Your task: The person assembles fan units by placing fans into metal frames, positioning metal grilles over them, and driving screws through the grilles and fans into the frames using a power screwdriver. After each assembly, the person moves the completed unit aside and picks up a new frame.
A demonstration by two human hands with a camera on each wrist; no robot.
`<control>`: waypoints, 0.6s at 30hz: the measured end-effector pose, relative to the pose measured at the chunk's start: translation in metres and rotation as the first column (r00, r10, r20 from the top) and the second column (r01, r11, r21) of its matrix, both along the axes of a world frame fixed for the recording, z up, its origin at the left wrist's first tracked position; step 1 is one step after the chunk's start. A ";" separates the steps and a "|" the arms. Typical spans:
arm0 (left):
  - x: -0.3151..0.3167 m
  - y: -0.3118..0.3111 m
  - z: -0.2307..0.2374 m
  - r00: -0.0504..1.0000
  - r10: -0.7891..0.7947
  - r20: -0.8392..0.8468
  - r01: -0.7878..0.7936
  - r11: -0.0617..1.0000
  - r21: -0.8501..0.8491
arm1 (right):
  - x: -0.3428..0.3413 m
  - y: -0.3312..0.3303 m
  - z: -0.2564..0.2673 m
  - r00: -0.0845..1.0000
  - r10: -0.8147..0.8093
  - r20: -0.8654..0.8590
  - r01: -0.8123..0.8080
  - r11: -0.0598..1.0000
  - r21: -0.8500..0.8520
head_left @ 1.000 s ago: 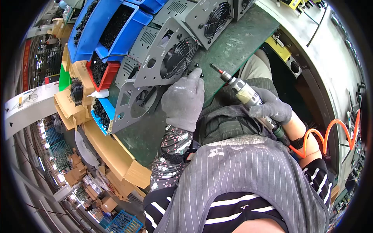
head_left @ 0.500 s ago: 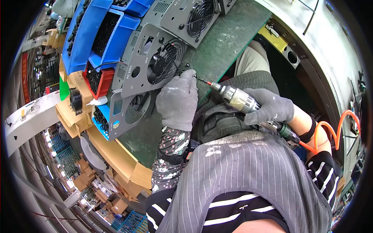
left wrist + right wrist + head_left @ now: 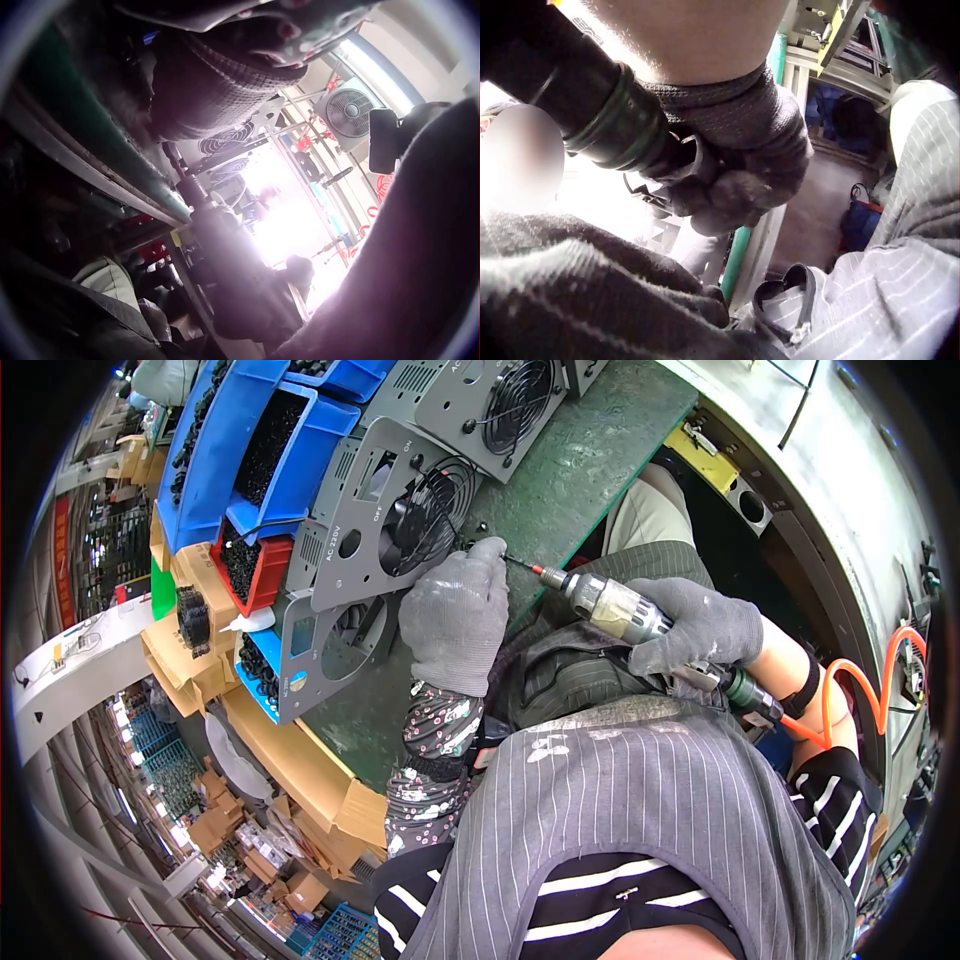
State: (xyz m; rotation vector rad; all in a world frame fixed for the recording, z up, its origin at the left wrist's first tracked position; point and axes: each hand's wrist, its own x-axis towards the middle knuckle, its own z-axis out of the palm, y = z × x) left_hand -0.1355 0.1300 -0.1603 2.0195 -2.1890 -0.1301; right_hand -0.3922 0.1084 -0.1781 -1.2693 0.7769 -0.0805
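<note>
My gloved right hand [image 3: 697, 628] grips a power screwdriver [image 3: 612, 608] with an orange coiled hose [image 3: 838, 700] at its rear. The driver's thin bit [image 3: 521, 564] points left, its tip right at the fingertips of my gloved left hand [image 3: 455, 615]. There the left fingers pinch a small dark screw, mostly hidden by the glove. Just beyond them stands a grey metal panel [image 3: 345, 575] marked AC 220V, with a black fan [image 3: 405, 532] behind its round opening. The left wrist view shows the driver [image 3: 225, 247] from below, dark against glare.
Blue bins [image 3: 290, 460] of small black parts and a red bin [image 3: 262, 575] stand left of the panels. A second fan panel [image 3: 470, 405] is farther back on the green bench top [image 3: 585, 455]. An open cardboard box [image 3: 290, 755] lies along the bench's left side.
The driver has swung left and its bit has come to the left fingertips, which were among small black parts by the panel. Over the last half second both hands have barely moved.
</note>
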 end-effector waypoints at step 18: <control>-0.006 0.029 0.020 0.993 -0.103 -0.051 0.095 0.986 -0.136 | 0.005 0.016 -0.004 0.985 -0.089 0.148 0.078 0.994 0.078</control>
